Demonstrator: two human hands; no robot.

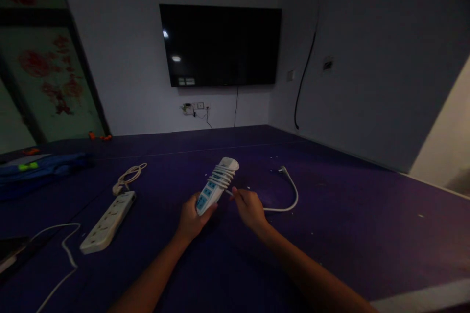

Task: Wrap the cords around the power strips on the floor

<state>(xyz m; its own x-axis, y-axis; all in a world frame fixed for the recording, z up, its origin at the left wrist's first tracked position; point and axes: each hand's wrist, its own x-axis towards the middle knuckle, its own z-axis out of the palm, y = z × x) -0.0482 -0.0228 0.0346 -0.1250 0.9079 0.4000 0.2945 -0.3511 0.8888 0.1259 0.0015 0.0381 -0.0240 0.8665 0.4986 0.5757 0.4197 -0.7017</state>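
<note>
My left hand (191, 216) is closed around the near end of a white power strip (209, 196) with blue sockets, held tilted above the purple surface. Several turns of its white cord (222, 176) are wound around the far half of the strip. My right hand (249, 205) pinches the cord just right of the strip. From that hand the loose part of the cord runs right and curves back along the surface to a plug (282, 169).
A second white power strip (108, 222) lies at left, its cord (130, 175) bundled behind it. A thin white cable (69, 252) snakes at far left, near blue cloth (47, 168). A television (222, 46) hangs on the back wall; a black cable (306, 66) dangles at right.
</note>
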